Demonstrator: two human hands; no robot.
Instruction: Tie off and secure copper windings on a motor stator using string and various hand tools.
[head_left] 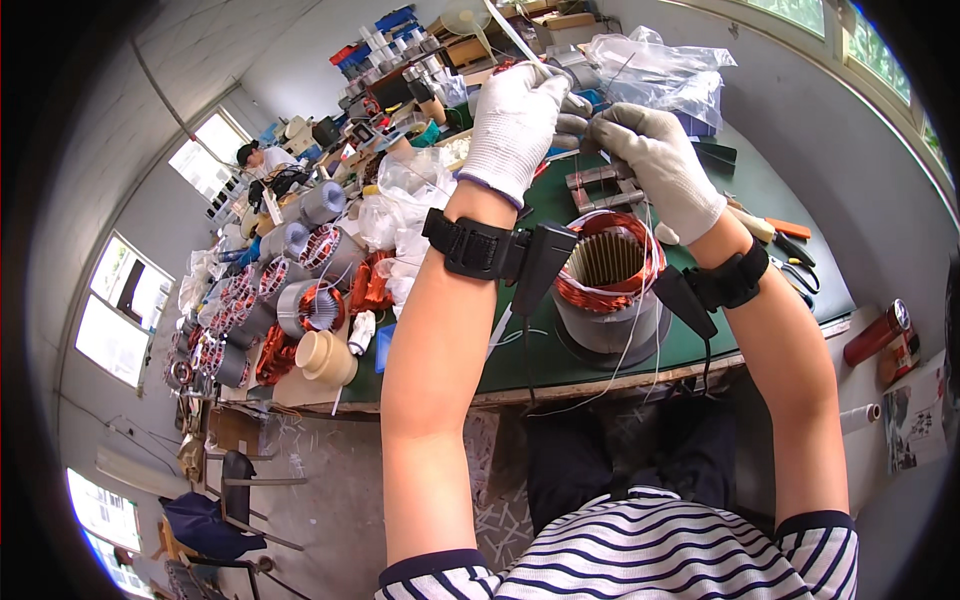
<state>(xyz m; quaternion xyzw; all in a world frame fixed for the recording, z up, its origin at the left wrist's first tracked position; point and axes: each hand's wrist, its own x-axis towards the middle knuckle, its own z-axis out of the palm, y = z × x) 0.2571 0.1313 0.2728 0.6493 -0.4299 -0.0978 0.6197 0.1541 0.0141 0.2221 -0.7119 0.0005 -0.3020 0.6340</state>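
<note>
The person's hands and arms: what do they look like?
Left hand and right hand wear white knit gloves with grayish fingers. Each forearm has a black strap carrying a dark block, with a thin black cable. Short striped sleeves end in navy bands.

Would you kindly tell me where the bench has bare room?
On the green bench, one patch lies between the dark block and the orange-handled tool; another between the copper-wound stator and the black-handled tool, partly hidden by the right forearm. The left side is crowded with other stators and plastic bags.
</note>
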